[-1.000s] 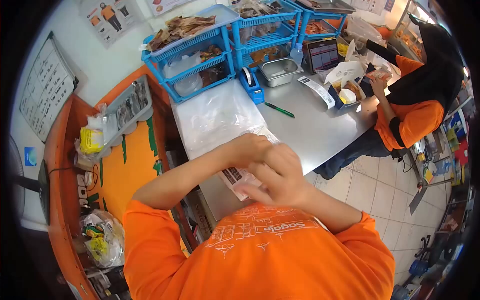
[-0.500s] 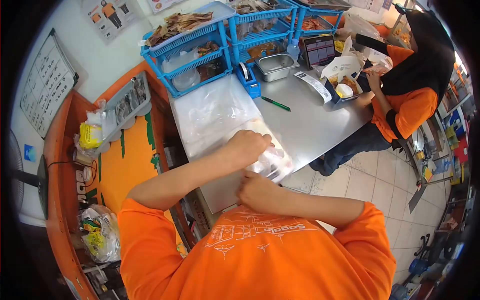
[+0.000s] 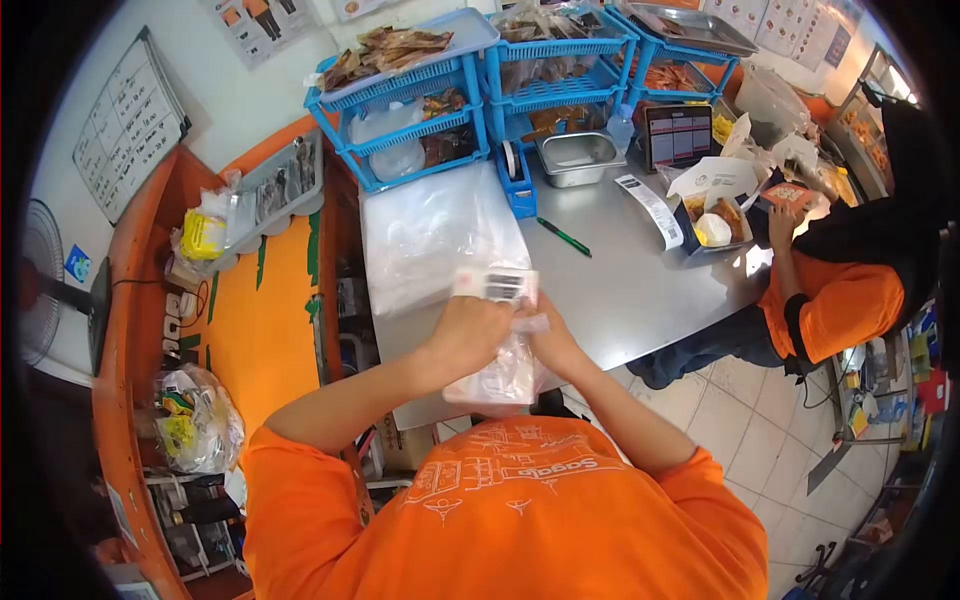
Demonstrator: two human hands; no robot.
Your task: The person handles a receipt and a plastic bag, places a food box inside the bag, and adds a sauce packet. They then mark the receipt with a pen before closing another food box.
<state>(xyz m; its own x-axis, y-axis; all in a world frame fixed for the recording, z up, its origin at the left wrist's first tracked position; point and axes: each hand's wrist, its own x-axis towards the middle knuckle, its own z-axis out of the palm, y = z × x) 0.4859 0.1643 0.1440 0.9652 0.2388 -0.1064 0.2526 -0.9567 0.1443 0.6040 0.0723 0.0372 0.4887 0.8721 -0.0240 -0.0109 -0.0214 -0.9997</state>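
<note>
Close in front of my shirt, at the table's near edge, is a white package (image 3: 492, 388) in clear plastic, with a dark printed label at its far end. My left hand (image 3: 474, 332) is closed over its left side, fingers curled. My right hand (image 3: 553, 342) is closed at its right side, by a small whitish flap of plastic or tape (image 3: 532, 323). What the right fingertips pinch is partly hidden. Just beyond lies a stack of clear plastic bags (image 3: 435, 225) on the metal table (image 3: 610, 285).
A blue tape dispenser (image 3: 516, 185), a green pen (image 3: 564, 237), a metal pan (image 3: 579, 160) and a tablet (image 3: 678, 136) are on the table. Blue racks (image 3: 415, 130) stand behind. At right, a co-worker (image 3: 850, 300) holds a small orange box near an open food box (image 3: 715, 215).
The package has turned and come nearer my body, its label now facing up. My right hand has moved up to its right side. The co-worker now holds a small orange box.
</note>
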